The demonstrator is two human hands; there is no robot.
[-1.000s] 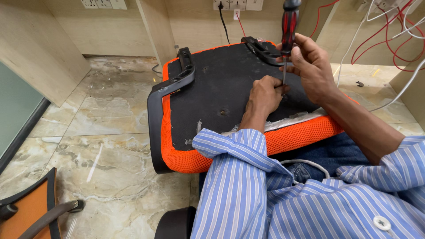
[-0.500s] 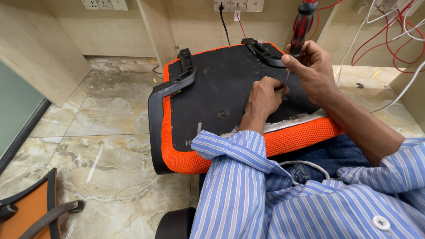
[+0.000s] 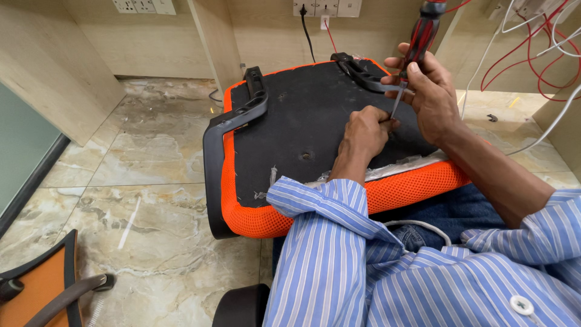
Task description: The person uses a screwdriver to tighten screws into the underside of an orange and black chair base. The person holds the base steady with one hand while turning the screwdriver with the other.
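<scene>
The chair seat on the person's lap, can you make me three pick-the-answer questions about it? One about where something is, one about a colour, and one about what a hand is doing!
1. Where does the chair seat rest?
A. flat on the floor
B. upside down on the person's lap
C. on a shelf

2. What colour is the mesh edge of the seat?
A. orange
B. green
C. white

3. What is the right hand doing?
A. lying open on the floor
B. gripping a screwdriver
C. holding a cable

Answers: 1 B, its black underside faces up over the person's legs. 2 A, the mesh rim around the black panel is bright orange. 3 B, its fingers wrap the red and black handle, with the shaft pointing down beside the left hand on the seat.
</scene>
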